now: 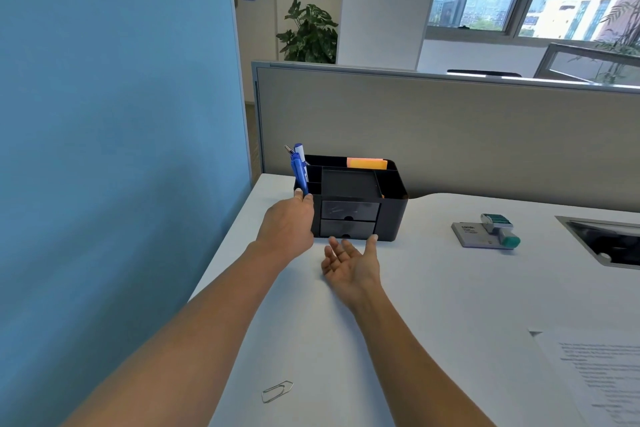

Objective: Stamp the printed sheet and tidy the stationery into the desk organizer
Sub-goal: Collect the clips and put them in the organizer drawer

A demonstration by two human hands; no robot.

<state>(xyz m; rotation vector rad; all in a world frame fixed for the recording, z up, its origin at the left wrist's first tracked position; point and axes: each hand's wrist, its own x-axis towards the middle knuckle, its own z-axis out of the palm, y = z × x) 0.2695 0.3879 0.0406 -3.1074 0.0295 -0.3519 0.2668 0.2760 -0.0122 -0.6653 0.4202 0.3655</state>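
A blue pen (300, 174) is pinched by the left hand (287, 224) beside the organizer (392, 217); the right hand (349, 263) is held palm-up, fingers spread.

Sole view, head-worn wide-angle, looked forward and down from close over the desk (433, 288), with the desk organizer (360, 204) near at 12 o'clock, the printed sheet (595, 374) cut by the frame edge at 4 o'clock, and the partition (450, 132) and windows (519, 0) farther off toward 1 o'clock.
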